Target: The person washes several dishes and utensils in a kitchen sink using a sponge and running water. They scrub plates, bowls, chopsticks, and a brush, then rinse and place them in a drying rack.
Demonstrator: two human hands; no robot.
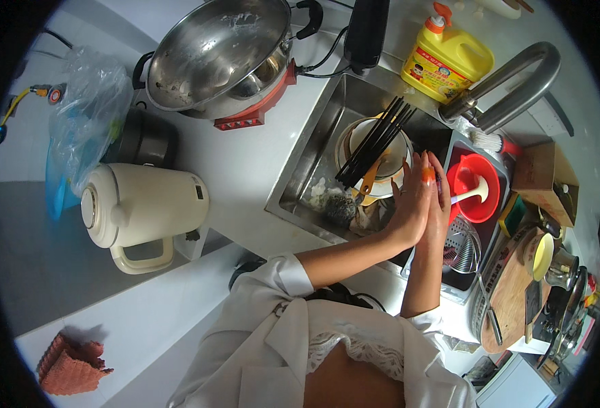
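Note:
My left hand and my right hand are pressed together palm to palm over the divider of a double sink. Their fingers are straight and point away from me. A bright orange patch shows at the fingertips; whether anything lies between the palms is hidden. Just left of the hands, a bundle of black chopsticks leans across stacked bowls in the larger basin. An orange-brown utensil handle sticks out there. On the right, a cream ladle rests in a red plastic basin, its handle running behind my right hand.
Beyond the sink stand a curved faucet and a yellow detergent bottle. Left are a steel wok on a red cooker and a cream kettle. A wooden cutting board and a metal strainer are at right.

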